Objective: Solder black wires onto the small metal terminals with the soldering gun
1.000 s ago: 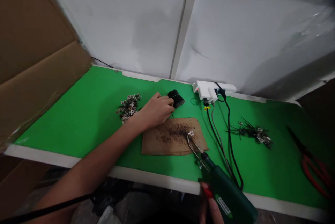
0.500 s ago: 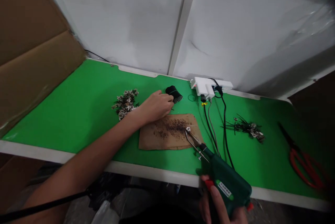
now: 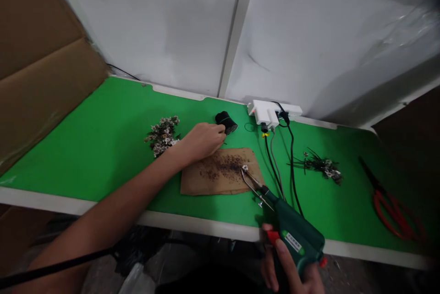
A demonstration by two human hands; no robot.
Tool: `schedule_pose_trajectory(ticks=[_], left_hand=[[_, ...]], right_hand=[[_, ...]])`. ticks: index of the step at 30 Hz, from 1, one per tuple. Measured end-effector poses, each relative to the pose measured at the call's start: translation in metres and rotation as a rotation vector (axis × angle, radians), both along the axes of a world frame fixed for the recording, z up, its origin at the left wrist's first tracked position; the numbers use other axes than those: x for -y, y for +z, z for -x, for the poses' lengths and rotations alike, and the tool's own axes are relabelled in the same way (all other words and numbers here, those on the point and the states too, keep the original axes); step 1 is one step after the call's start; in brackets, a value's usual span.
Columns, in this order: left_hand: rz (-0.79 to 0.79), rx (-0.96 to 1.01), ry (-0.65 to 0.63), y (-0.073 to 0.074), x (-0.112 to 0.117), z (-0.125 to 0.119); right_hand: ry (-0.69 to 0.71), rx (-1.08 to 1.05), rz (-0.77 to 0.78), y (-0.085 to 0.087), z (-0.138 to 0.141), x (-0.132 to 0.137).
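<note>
My right hand (image 3: 287, 259) is wrapped round a dark green soldering gun (image 3: 298, 234), a finger at its red trigger. A small white flower-shaped piece (image 3: 244, 168) sits at the gun's tip, over a scorched brown cardboard piece (image 3: 197, 186). My left hand (image 3: 206, 140) reaches across the cardboard's far left corner. Its fingers are pressed together against the near side of a tied bundle of thin black stems or wires (image 3: 226, 122); what is between the fingertips is hidden. Beside the left wrist lies a pile of small whitish flowers (image 3: 163, 133).
A white power strip (image 3: 271, 113) with plugs stands by the back wall, its black cables (image 3: 292, 161) running toward me. Flowers with dark stems (image 3: 325, 165) lie to the right, then red-handled scissors (image 3: 395, 213). A large cardboard sheet (image 3: 44, 83) borders the green table (image 3: 85, 138) at left.
The whole view has shifted slightly. Both hands stay in nearly the same places, the soldering gun still over the cardboard and the left fingers still at the black bundle.
</note>
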State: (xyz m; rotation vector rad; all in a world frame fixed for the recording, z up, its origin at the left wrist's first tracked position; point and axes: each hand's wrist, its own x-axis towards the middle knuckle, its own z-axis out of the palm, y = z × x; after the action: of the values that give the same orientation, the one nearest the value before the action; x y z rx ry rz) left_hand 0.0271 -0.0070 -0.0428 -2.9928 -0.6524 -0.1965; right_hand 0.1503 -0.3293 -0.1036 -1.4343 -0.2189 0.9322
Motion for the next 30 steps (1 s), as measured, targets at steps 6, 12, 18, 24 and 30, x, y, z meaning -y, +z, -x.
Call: schedule_pose_trajectory(ticks=[6, 12, 18, 24, 30], left_hand=[[-0.024, -0.027, 0.027, -0.003, -0.001, -0.005], [0.003, -0.054, 0.07, -0.004, 0.004, -0.007], [0.168, 0.084, 0.124, 0.002, 0.008, -0.007], [0.492, 0.328, 0.008, 0.011, 0.015, -0.006], [0.695, 0.21, -0.092, 0.014, 0.033, -0.009]], right_hand=[[0.137, -0.014, -0.089, -0.003, -0.009, 0.002], [0.069, -0.003, -0.071, -0.007, -0.011, 0.007], [0.182, -0.038, -0.135, 0.002, -0.017, -0.001], [0.043, -0.042, -0.009, 0.018, 0.0, -0.002], [0.206, -0.047, -0.051, -0.015, -0.026, 0.013]])
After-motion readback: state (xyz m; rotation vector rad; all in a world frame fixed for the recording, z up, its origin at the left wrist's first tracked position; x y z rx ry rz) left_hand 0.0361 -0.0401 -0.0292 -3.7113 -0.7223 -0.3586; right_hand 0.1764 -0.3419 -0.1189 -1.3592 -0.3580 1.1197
